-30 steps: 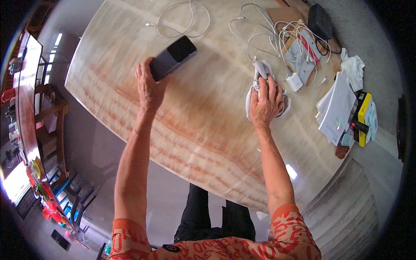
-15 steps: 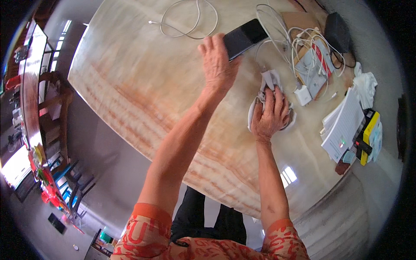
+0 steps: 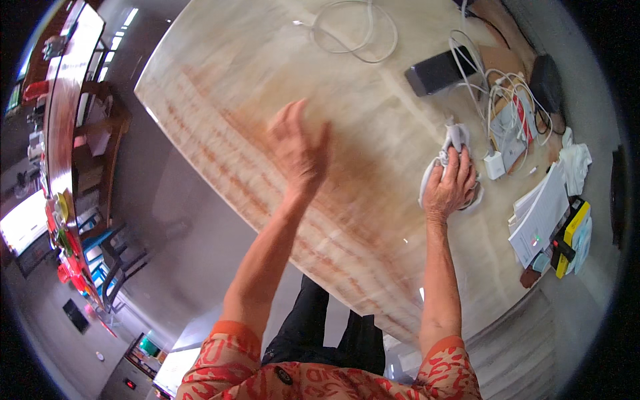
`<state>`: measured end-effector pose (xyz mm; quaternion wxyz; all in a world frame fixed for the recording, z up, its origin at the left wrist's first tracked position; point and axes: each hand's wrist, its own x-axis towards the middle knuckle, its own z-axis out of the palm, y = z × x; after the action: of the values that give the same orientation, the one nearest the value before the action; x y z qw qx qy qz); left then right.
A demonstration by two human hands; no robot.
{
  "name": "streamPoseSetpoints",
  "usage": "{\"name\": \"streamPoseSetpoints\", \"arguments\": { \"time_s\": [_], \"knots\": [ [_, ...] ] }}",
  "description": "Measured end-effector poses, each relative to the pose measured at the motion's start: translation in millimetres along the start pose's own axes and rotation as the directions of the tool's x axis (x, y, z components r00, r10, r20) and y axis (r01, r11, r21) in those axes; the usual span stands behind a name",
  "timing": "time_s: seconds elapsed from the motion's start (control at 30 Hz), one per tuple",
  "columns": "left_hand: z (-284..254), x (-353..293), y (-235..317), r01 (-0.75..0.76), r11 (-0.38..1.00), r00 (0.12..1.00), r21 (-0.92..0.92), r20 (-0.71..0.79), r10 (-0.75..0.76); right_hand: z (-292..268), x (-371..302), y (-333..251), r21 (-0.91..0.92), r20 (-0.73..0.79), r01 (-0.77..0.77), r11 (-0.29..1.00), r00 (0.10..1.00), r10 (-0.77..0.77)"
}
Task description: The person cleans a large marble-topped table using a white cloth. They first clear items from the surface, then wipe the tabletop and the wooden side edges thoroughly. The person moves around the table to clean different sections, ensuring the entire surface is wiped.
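Observation:
My left hand [image 3: 300, 150] is over the table, empty, its fingers apart and slightly blurred. A black smartphone [image 3: 439, 71] lies flat on the tabletop, well beyond that hand and to its right, beside the white cables. My right hand [image 3: 450, 187] presses a crumpled pale grey-white cloth [image 3: 457, 135] onto the surface. Its fingers curl over the cloth, whose edges stick out around the palm. Beneath both hands is the glossy cream and brown marble-patterned table [image 3: 373, 173].
Beyond my hands lies a coiled white cable [image 3: 393, 40]. At the right are tangled cables, a white charger [image 3: 494, 165], a dark box [image 3: 545, 83], a paper stack [image 3: 537, 213], a yellow-black item [image 3: 573, 237] and white crumpled fabric [image 3: 575, 167]. Chairs [image 3: 110, 260] stand left.
My left hand has let go of the smartphone, which now lies by the cables, and has drawn back nearer and left. My right hand stays on the cloth. The whole view has shifted somewhat.

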<state>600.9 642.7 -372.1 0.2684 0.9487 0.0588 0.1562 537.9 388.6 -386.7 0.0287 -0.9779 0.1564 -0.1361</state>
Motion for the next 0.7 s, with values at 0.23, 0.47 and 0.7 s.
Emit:
{"name": "streamPoseSetpoints", "arguments": {
  "time_s": [0.23, 0.47, 0.7],
  "knots": [
    [-80, -75, -129, 0.397, 0.861, 0.914, 0.318, -0.05, -0.403, 8, 2, -87, -0.032, -0.001, 0.101, 0.994, 0.995, -0.101],
    [-70, -83, -131, 0.391, 0.872, 0.92, 0.294, -0.104, -0.378, 23, 19, -170, 0.027, -0.019, 0.177, 0.984, 0.984, -0.177],
    [-70, -81, -129, 0.389, 0.888, 0.921, 0.246, -0.131, -0.368, 42, 55, -216, 0.242, -0.08, 0.533, 0.811, 0.844, -0.53]
  ]
}}
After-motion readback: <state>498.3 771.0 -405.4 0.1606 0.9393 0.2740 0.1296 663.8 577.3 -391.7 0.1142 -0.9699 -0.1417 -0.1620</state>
